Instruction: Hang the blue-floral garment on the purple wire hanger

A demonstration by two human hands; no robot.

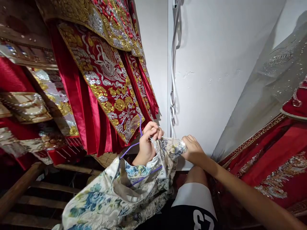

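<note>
A white garment with blue and yellow-green flowers (pixel 96 198) spreads over the lower middle of the view, its neck opening facing up. A thin purple hanger (pixel 130 150) runs through the neck opening, with its hook rising beside my left hand. My left hand (pixel 148 140) has its fingers curled and pinches an edge of the floral cloth. Further right, my right hand (pixel 193 148) grips the other end of that stretch of cloth, which is pulled fairly taut between both hands. Folds hide the lower part of the garment.
Red gowns with gold and silver embroidery (pixel 112 83) hang at the left, above a wooden slatted rack (pixel 40 201). White cable (pixel 172 95) runs down the wall (pixel 203 57). At the right hang a sheer sparkling veil (pixel 271 76) and a red beaded gown (pixel 275 159).
</note>
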